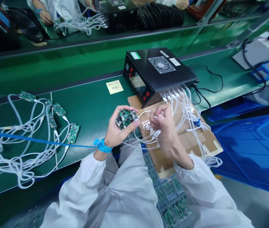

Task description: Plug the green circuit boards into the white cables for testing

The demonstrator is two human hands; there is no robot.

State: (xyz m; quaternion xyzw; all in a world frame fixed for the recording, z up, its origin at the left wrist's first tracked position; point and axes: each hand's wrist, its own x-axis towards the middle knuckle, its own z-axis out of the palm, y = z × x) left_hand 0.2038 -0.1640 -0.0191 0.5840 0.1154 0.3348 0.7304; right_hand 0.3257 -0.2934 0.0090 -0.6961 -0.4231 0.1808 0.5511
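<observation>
My left hand (116, 131), wearing a blue wrist strap (103, 145), is closed around a small bunch of green circuit boards (126, 118). Just to its right, my right hand (164, 125) is closed in a pinch on a white cable (146, 111). A bit of white shows between its fingertips; the cable's end is hidden by them. More white cables (153, 136) run below and behind both hands, over a brown cardboard sheet (186, 145). They lead up to plugs in the side of a black box with a fan (158, 68).
At left, several circuit boards (73, 133) lie wired to tangled white cables (25, 164). A yellow note (114, 87) lies by the box. Grey trays of boards (169, 190) sit below the bench, a blue bin (253, 148) at right. Across the divider is a co-worker's hand (45, 16).
</observation>
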